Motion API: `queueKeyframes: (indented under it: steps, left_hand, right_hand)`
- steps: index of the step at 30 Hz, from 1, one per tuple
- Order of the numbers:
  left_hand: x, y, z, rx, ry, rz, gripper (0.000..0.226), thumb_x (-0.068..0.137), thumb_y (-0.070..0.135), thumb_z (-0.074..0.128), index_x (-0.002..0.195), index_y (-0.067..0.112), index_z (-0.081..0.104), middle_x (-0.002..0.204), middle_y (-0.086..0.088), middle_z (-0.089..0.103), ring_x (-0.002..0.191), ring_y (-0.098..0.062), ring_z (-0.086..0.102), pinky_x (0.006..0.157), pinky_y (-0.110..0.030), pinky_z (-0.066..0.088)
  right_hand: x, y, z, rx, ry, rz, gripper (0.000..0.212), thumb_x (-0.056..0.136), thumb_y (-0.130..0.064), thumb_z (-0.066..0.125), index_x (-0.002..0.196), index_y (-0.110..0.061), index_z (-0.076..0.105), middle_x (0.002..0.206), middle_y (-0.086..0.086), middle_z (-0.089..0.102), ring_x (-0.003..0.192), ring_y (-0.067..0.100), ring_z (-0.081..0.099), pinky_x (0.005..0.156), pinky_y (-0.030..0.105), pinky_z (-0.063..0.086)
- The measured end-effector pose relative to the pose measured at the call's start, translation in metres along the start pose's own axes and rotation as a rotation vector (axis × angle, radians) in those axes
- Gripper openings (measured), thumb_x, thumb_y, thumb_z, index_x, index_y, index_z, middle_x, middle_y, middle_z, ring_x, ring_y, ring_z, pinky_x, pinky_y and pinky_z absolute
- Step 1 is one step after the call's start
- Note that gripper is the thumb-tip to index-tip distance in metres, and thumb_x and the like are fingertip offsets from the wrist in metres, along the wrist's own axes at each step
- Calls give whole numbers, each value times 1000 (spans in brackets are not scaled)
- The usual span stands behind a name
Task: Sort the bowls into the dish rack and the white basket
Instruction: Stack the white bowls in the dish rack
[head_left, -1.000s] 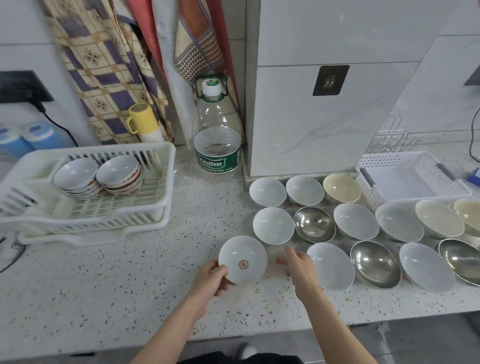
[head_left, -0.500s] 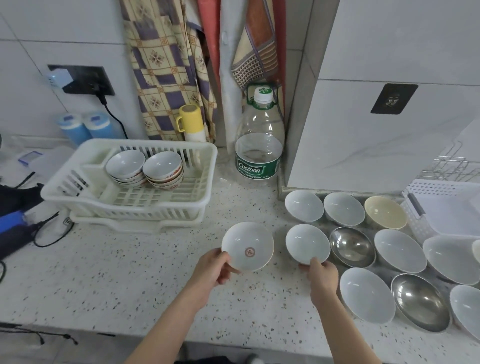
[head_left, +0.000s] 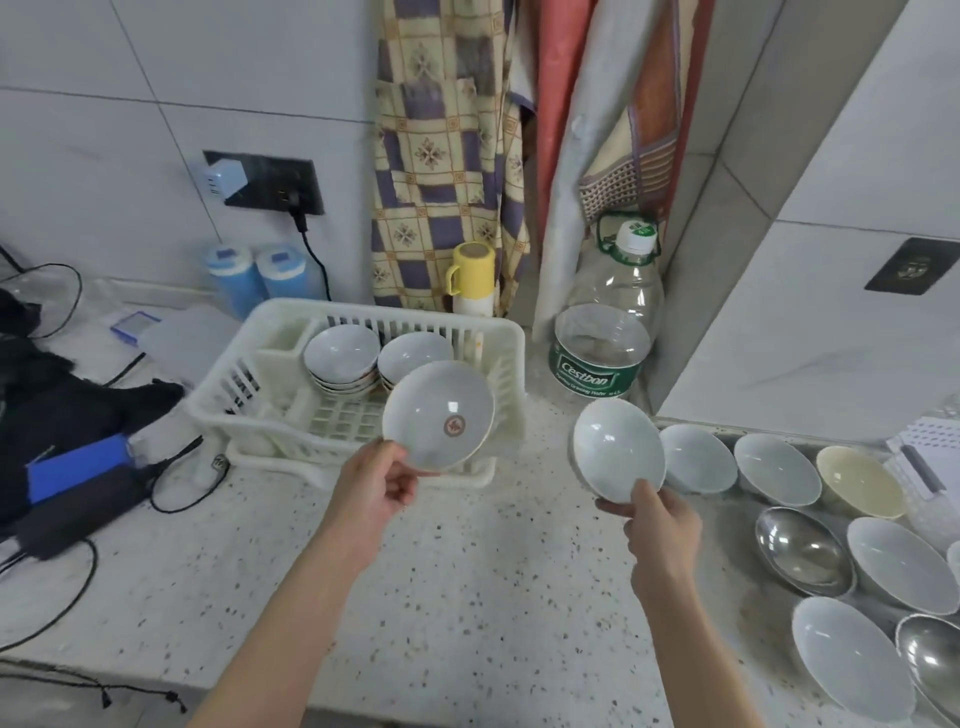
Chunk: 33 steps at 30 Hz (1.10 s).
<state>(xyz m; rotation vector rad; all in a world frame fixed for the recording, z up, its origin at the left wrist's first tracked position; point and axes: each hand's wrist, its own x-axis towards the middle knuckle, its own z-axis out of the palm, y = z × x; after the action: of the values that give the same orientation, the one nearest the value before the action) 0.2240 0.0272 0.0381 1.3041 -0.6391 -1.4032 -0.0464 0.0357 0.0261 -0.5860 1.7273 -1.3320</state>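
My left hand (head_left: 375, 484) grips the near rim of a white bowl with a red seal mark (head_left: 439, 414), held tilted in the air over the front right corner of the white dish rack (head_left: 249, 374). Two stacks of bowls (head_left: 343, 358) sit inside the rack. My right hand (head_left: 658, 525) pinches the rim of a plain white bowl (head_left: 617, 450), lifted above the counter. Several white, steel and cream bowls (head_left: 776, 467) lie on the counter at the right. The white basket (head_left: 930, 447) shows only its corner at the right edge.
A large Cestbon water bottle (head_left: 605, 332) stands behind the raised bowls, beside a tiled pillar. A yellow cup (head_left: 470, 275) and two blue canisters (head_left: 254, 275) stand behind the rack. Cables and dark gear (head_left: 78, 467) lie at the left. Speckled counter (head_left: 467, 597) stretches in front.
Both hands have risen and moved left toward the rack. My right hand has picked a plain white bowl up off the counter. The view has swung left.
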Motion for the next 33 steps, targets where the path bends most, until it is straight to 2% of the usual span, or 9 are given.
queueKeyframes:
  steps: [6,11,15,19,22,24,28,33]
  left_hand:
    - [21,60,-81,-22,70,120,17,92,11,45,100,9,59,73,-18,74,45,-10,44,53,-26,35]
    - [51,87,-125,33,202,150,14,91,15,48,98,13,60,78,-15,76,43,-7,41,41,-18,36]
    - [74,97,-145,96,220,175,18,87,17,49,97,10,62,79,-15,77,48,-9,41,48,-23,36]
    - [93,100,-151,138,176,175,17,86,17,50,93,9,63,82,-18,76,50,-11,40,53,-27,36]
    - [109,101,-150,175,162,163,16,87,16,50,88,9,64,80,-17,76,51,-11,42,52,-27,36]
    - [119,101,-147,226,155,159,17,84,17,50,83,10,65,78,-15,76,49,-10,41,50,-26,35]
    - [135,93,-140,275,160,171,25,79,23,50,92,7,65,74,-7,77,48,-8,41,48,-22,35]
    - [147,81,-135,210,201,214,11,86,18,56,93,19,64,73,-2,76,47,-6,42,48,-19,39]
  right_hand:
    - [-20,-36,94,-97,-237,-56,13,83,-9,48,88,-8,61,60,13,72,34,4,32,34,17,28]
    - [-29,-49,163,-250,-406,-58,19,86,-12,48,83,-4,66,58,16,71,29,1,35,31,13,27]
    - [-33,-49,201,-380,-469,-37,20,84,-10,47,72,-5,61,54,14,69,25,1,38,29,13,25]
    - [-34,-43,228,-445,-503,-23,25,78,-10,44,79,3,66,54,14,69,27,6,44,30,15,26]
    - [-30,-37,247,-515,-521,-14,28,73,-12,42,88,-1,64,61,18,71,46,21,53,36,20,29]
    - [-27,-32,257,-585,-526,-25,27,71,-12,41,88,-5,60,64,20,72,47,22,52,38,21,31]
    - [-21,-23,270,-676,-520,-25,24,66,-15,36,78,-8,55,63,16,73,63,28,64,46,24,36]
    - [-14,-15,283,-735,-526,-14,31,64,-19,33,83,-9,55,63,11,73,59,25,62,51,25,40]
